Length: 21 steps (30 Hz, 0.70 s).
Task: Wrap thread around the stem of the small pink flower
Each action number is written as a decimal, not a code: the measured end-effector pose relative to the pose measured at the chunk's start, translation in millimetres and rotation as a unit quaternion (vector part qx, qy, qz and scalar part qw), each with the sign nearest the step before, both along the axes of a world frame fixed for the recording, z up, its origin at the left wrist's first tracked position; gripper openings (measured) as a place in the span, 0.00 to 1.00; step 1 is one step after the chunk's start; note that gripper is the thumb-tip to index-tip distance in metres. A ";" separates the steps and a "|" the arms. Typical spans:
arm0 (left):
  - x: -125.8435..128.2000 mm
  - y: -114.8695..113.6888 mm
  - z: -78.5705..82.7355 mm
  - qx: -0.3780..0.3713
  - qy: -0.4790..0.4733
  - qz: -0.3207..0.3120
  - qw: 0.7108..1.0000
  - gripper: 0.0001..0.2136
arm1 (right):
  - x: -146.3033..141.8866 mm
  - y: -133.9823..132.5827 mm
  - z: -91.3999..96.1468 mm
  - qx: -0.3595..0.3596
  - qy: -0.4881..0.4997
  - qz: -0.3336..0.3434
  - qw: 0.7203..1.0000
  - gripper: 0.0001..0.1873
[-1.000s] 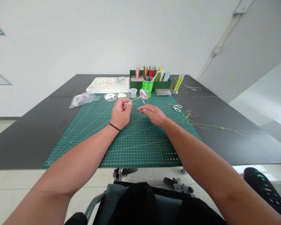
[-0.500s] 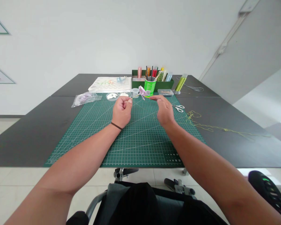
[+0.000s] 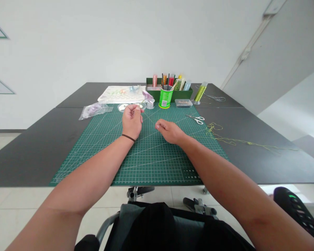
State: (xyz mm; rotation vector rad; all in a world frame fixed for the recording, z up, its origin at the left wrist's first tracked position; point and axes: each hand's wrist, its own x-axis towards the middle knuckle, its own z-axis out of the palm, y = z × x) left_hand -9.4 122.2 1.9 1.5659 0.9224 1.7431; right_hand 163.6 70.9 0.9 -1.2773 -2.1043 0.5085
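Since the left hand (image 3: pixel 132 122) pinches the thin stem (image 3: pixel 141 103) between thumb and fingertips, I read the lilac flower (image 3: pixel 147 95) as sitting just beyond it, up and to the right, the stem tilting toward the far edge of the green cutting mat (image 3: pixel 107 132). The right hand (image 3: pixel 169 131) rests well apart and farther from the flower, fingers loosely curled, holding nothing I can make out from here.
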 end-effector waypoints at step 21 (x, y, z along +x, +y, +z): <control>-4.0 23.5 -8.5 -0.119 -0.202 0.028 0.972 0.06 | 72.4 15.7 17.4 0.003 -0.187 -0.203 0.961 0.14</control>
